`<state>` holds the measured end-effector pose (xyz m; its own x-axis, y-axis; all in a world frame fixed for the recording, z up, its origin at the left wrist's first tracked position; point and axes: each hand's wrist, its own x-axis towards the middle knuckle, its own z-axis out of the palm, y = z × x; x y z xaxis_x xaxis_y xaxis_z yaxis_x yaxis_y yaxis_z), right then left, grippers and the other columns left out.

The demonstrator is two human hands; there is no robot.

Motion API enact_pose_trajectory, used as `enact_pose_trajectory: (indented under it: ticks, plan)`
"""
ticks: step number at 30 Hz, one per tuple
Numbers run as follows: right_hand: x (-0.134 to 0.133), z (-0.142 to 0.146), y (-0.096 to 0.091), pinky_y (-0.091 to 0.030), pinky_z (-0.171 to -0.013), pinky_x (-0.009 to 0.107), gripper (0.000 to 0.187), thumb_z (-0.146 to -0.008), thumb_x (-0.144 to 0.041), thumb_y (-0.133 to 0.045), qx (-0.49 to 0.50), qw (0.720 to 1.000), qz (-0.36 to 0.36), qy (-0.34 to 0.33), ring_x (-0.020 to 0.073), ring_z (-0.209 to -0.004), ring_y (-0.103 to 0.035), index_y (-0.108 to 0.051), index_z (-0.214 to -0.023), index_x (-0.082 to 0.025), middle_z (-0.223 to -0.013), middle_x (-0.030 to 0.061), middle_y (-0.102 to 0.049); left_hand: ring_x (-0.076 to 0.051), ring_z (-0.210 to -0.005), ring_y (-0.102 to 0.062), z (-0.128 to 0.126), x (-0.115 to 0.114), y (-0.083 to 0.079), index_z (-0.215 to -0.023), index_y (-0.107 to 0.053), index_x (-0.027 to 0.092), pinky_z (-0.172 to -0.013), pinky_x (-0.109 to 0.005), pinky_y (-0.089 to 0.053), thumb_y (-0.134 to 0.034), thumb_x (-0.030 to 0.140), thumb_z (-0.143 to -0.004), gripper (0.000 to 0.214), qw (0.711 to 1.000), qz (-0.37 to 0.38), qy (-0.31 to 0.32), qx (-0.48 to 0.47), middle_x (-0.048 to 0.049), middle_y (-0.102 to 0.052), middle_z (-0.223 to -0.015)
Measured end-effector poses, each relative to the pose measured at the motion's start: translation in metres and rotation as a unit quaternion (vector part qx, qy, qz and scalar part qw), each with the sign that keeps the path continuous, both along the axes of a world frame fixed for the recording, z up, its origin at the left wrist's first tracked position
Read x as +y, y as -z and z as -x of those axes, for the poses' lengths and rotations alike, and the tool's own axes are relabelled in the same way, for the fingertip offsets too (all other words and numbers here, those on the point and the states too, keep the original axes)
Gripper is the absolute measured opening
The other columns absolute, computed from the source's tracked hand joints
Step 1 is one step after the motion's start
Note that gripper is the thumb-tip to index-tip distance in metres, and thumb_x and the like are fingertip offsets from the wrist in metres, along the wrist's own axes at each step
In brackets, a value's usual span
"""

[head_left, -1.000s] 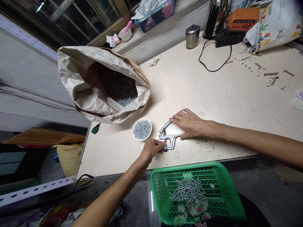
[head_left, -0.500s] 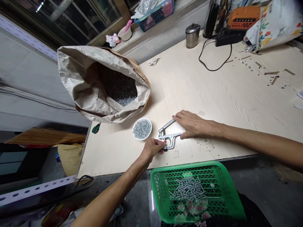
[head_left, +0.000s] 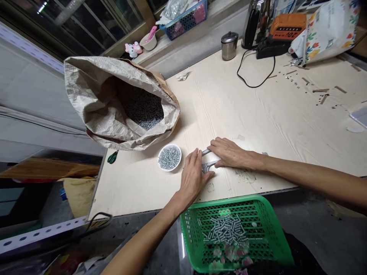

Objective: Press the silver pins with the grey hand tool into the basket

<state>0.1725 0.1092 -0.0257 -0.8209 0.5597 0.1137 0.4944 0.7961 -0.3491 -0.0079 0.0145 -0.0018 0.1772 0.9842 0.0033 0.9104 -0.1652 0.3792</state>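
Observation:
A pair of silver snap fastener pliers (head_left: 208, 165) lies on the table between my hands. My right hand (head_left: 231, 153) is closed around the ends of its two handles. Over the head of the pliers lies my left hand (head_left: 192, 172), its fingers wrapped across the top and the thumb on the near side. The jaws and anything in them are hidden under that hand. Just left of it stands a white bowl (head_left: 169, 157) filled with small metal pieces. Close to the table's near edge, a green basket (head_left: 235, 202) holds a heap of metal springs (head_left: 228, 230).
A large open sack (head_left: 83, 88) of dark metal pieces stands at the left rear. Green-handled scissors (head_left: 112, 157) lie near the left edge. Further back are a lidded metal canister (head_left: 229, 46), an orange battery (head_left: 288, 26), a black cable (head_left: 252, 86) and scattered scraps.
My left hand has shifted from pinching at the jaws to covering the head of the pliers. The right hand stays on the handles. The view has shifted slightly.

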Motion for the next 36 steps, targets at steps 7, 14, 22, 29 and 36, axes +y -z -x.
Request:
enact_pose_trajectory:
  ticks: [7,14,22,29,36]
  plan:
    - [0.0,-0.011,-0.002,-0.042,-0.068,0.033,0.051,-0.062,-0.034,-0.084,-0.042,0.999,0.012,0.005,0.024,-0.089,-0.05,-0.059,-0.102,-0.015,-0.098,0.0092,-0.059,-0.029,-0.107,-0.051,-0.012,0.038,-0.001,-0.13,-0.044,0.013,-0.091,-0.046,-0.046,-0.07,0.029,-0.079,0.059,0.986,0.082,0.112,0.096,-0.0139,-0.058,-0.115]
    - [-0.005,-0.013,-0.004,-0.039,-0.067,0.031,0.006,-0.085,-0.019,-0.065,-0.06,0.998,0.007,-0.002,0.019,-0.079,-0.053,-0.062,-0.081,-0.015,-0.081,0.0064,-0.061,-0.024,-0.091,-0.053,-0.021,0.034,-0.003,-0.089,-0.06,0.018,-0.079,-0.038,-0.046,-0.056,0.024,-0.089,0.008,0.988,0.08,0.111,0.066,-0.0073,-0.06,-0.09]
    - [-0.007,-0.013,-0.007,-0.042,-0.07,0.032,0.01,-0.082,-0.021,-0.069,-0.059,0.998,-0.007,0.001,0.0208,-0.085,-0.054,-0.063,-0.088,-0.017,-0.091,0.0077,-0.064,-0.027,-0.096,-0.055,-0.022,0.028,0.002,-0.098,-0.063,0.016,-0.082,-0.041,-0.047,-0.062,0.025,-0.086,0.015,0.995,0.066,0.066,0.04,-0.0107,-0.064,-0.097]
    - [-0.032,-0.012,0.006,-0.037,-0.074,0.036,0.028,-0.082,-0.031,-0.069,-0.008,0.998,-0.062,-0.004,0.0251,-0.095,-0.047,-0.059,-0.104,-0.017,-0.099,0.0085,-0.06,-0.021,-0.092,-0.061,0.016,-0.01,-0.021,-0.104,-0.067,0.017,-0.082,-0.034,-0.048,-0.051,0.029,-0.091,0.023,0.984,-0.046,-0.142,-0.097,-0.0092,-0.065,-0.099]
    - [-0.033,-0.005,0.029,-0.029,-0.07,0.034,0.023,-0.099,-0.024,-0.036,0.076,0.996,-0.047,-0.019,0.0203,-0.082,-0.041,-0.053,-0.086,-0.018,-0.086,0.0062,-0.057,-0.02,-0.074,-0.063,0.04,-0.05,-0.017,-0.074,-0.07,0.019,-0.068,-0.029,-0.044,-0.059,0.031,-0.082,0.018,0.954,0.05,-0.262,-0.14,-0.0047,-0.069,-0.079]
